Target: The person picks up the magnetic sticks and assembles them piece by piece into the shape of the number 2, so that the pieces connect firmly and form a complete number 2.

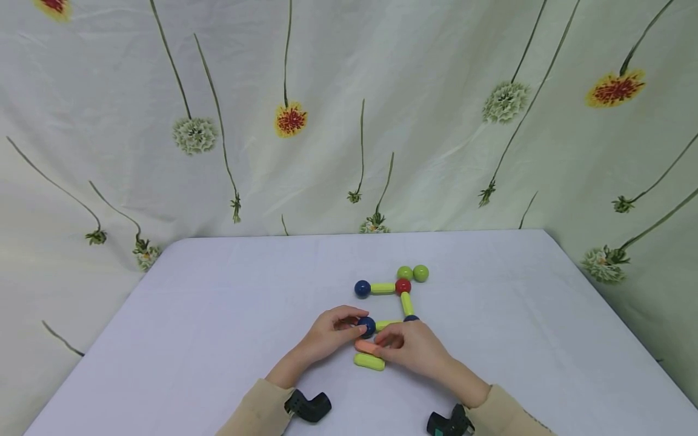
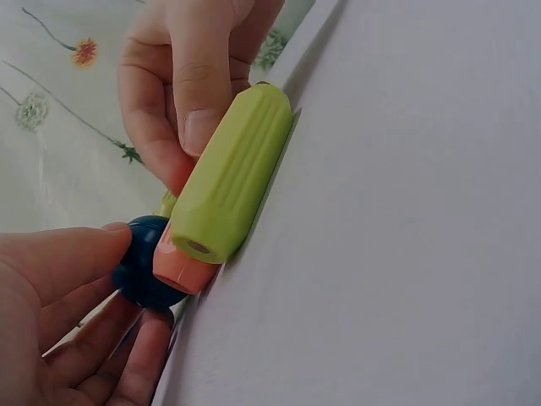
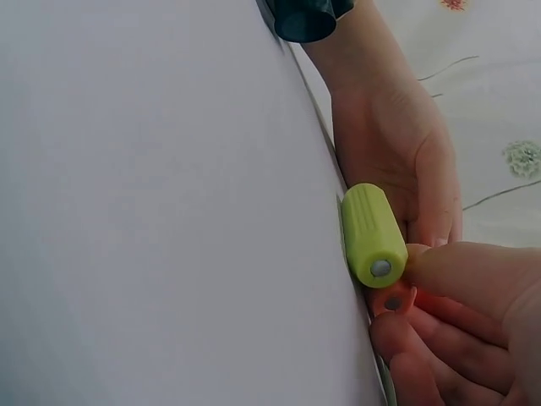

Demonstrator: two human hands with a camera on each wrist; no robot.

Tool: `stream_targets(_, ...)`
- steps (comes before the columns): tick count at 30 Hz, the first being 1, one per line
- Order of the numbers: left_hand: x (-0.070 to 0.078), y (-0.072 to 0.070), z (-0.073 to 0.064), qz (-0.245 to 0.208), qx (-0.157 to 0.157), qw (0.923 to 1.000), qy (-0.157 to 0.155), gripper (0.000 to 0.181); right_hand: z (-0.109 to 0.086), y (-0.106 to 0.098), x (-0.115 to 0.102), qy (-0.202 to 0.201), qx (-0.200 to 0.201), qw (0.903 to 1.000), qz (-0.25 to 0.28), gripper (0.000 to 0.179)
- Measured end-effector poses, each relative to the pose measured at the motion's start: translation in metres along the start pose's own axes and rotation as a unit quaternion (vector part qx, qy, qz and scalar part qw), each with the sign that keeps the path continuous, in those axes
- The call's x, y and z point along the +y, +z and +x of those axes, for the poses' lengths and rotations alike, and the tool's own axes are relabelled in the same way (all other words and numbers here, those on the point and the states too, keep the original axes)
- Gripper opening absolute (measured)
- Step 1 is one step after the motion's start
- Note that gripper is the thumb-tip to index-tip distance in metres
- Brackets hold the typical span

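My left hand (image 1: 329, 332) pinches a dark blue ball (image 1: 368, 327) between thumb and fingers. A yellow-green magnetic rod (image 1: 387, 325) runs right from that ball toward another blue ball (image 1: 411, 318), mostly hidden behind my right hand (image 1: 418, 348). With thumb and fingers, my right hand grips an orange rod (image 1: 365, 346), just in front of the ball at my left fingers. In the left wrist view, the orange rod (image 2: 182, 272) overlaps the blue ball (image 2: 145, 269). A loose yellow-green rod (image 1: 369, 362) lies nearest me, with a metal tip (image 3: 381, 267) showing in the right wrist view.
Behind my hands, a yellow-green rod (image 1: 406, 304) leads up to a red ball (image 1: 403, 286). Another rod (image 1: 383, 289) joins it to a blue ball (image 1: 362, 289) on the left. Two green balls (image 1: 420, 273) sit behind the red one on the white table (image 1: 218, 303).
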State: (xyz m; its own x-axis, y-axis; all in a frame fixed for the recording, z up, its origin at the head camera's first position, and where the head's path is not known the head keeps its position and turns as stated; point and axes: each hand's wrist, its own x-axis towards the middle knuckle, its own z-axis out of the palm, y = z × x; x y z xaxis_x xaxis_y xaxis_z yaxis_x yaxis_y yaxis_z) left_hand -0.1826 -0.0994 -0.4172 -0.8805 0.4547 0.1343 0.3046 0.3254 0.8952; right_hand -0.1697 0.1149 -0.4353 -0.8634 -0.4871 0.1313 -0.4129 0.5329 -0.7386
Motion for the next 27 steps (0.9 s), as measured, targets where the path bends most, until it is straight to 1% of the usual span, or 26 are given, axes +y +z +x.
stream_targets(8,-0.0002,0.0004,0.0000,-0.010,0.002,1.0000,-0.002,0.030,-0.0006,-0.0016,-0.0012,0.001,-0.036,0.9990,0.027,0.019)
stream_targets(13,-0.0001,0.0009,0.0000,-0.010,0.004,0.9999,-0.003,0.030,-0.0013,-0.0036,-0.0038,0.010,-0.067,0.9968,0.043,0.015)
stream_targets(17,0.0002,0.0011,0.0002,-0.010,0.005,0.9999,-0.002,0.030,-0.0021,-0.0041,-0.0061,0.016,-0.083,0.9954,0.045,0.012)
stream_targets(21,0.0004,0.0008,-0.0004,-0.012,0.006,0.9999,0.001,0.030,-0.0024,-0.0040,-0.0073,0.021,-0.088,0.9950,0.042,0.010)
stream_targets(27,0.0014,0.0010,-0.0009,-0.013,0.007,0.9999,-0.001,0.030,-0.0022,-0.0037,-0.0076,0.026,-0.081,0.9955,0.042,0.011)
